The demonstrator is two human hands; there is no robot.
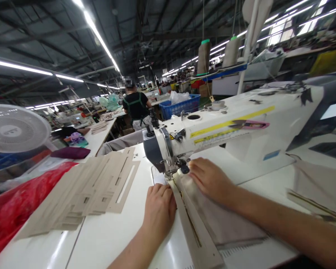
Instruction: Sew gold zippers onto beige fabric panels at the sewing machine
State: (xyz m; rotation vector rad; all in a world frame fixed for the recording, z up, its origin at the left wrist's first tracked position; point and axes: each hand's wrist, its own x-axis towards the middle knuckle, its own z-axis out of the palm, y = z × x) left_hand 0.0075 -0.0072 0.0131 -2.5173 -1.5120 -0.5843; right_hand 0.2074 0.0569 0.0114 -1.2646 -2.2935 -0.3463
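A beige fabric piece with a long slot showing a gold-toothed zipper lies under the head of a white sewing machine. At its left edge, just in front of the presser foot, rests my left hand, fingers bent and closed against the piece. My right hand is on the other side, close by the needle area. Its fingers are curled on the beige fabric, and their tips are partly hidden behind the machine head. Loose fabric spreads beneath my right forearm.
Beige slotted panels lie overlapped on the left of the table, beside red plastic. A fan stands at far left. More zippered fabric lies at right. Pink-handled snips sit on the machine arm. Beyond, a person works near a blue basket.
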